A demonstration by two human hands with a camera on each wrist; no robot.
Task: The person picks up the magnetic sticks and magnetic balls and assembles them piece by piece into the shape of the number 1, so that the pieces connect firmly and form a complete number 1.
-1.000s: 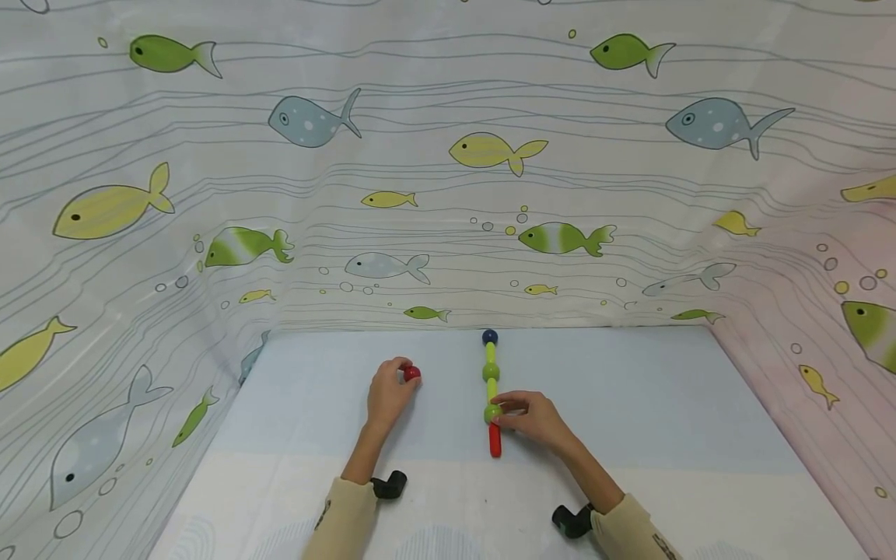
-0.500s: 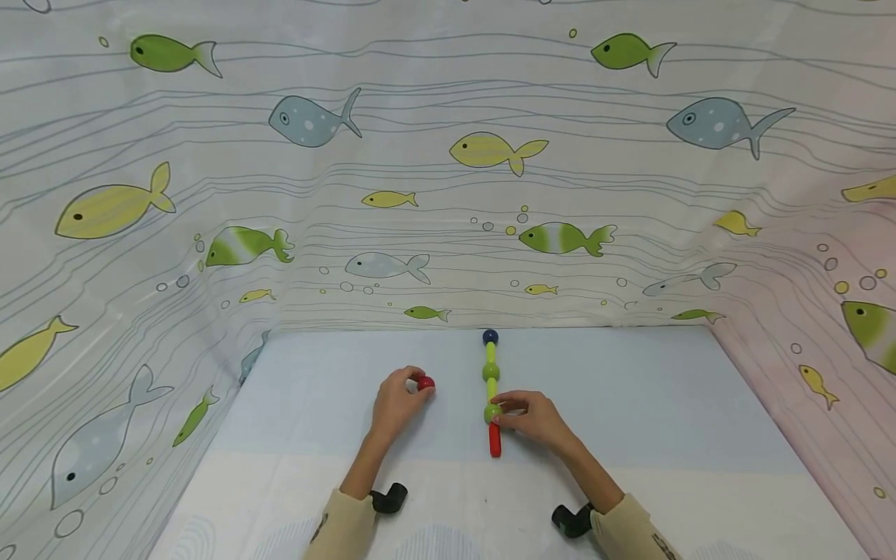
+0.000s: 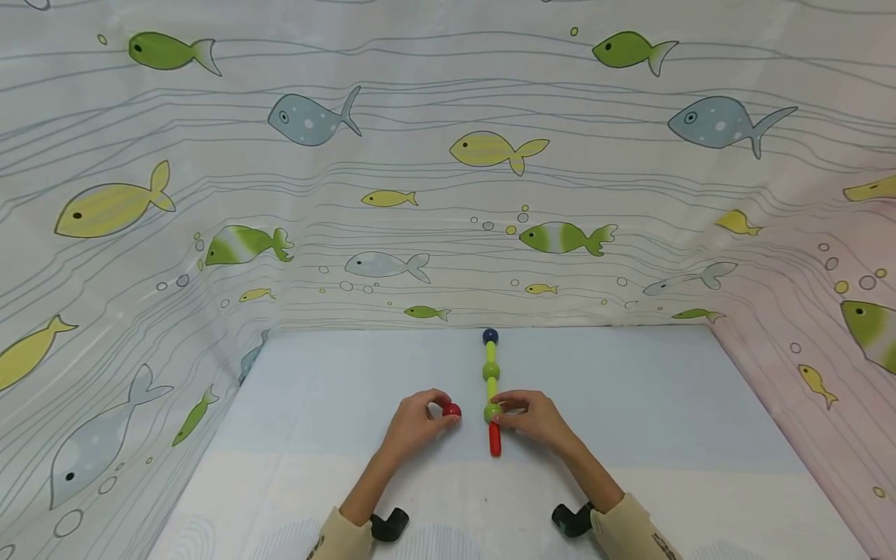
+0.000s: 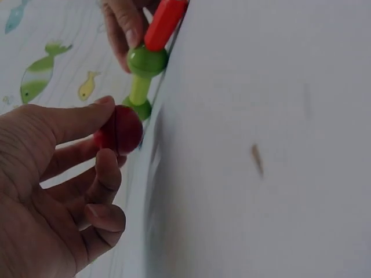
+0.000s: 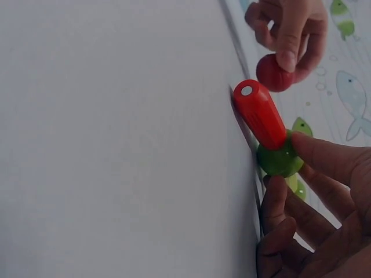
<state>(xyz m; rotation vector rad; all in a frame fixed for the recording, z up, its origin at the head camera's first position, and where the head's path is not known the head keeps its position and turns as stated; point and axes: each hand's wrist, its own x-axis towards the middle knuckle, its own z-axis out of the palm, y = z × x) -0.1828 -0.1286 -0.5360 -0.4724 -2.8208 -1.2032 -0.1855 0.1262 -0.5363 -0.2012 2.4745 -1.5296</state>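
Observation:
A row of joined balls and rods lies on the table: a dark blue ball [image 3: 490,336] at the far end, two green balls, yellow-green rods between them, and a red rod [image 3: 495,440] at the near end. Thumb and fingers of my right hand [image 3: 537,418] pinch the nearer green ball [image 5: 279,157], just behind the red rod. To the left of the row, my left hand [image 3: 414,426] pinches a red ball [image 4: 120,130] between thumb and fingers, apart from the row. In the right wrist view the red rod's free end shows a pale round disc.
The pale blue and white tabletop [image 3: 630,389] spreads around both hands. A fish-patterned cloth [image 3: 448,233] rises behind and at both sides. Each wrist wears a small black camera [image 3: 390,525].
My left hand has brought the red ball rightward and nearer to me, closer to the red rod and green ball. The right hand keeps its hold, and the row stays in place.

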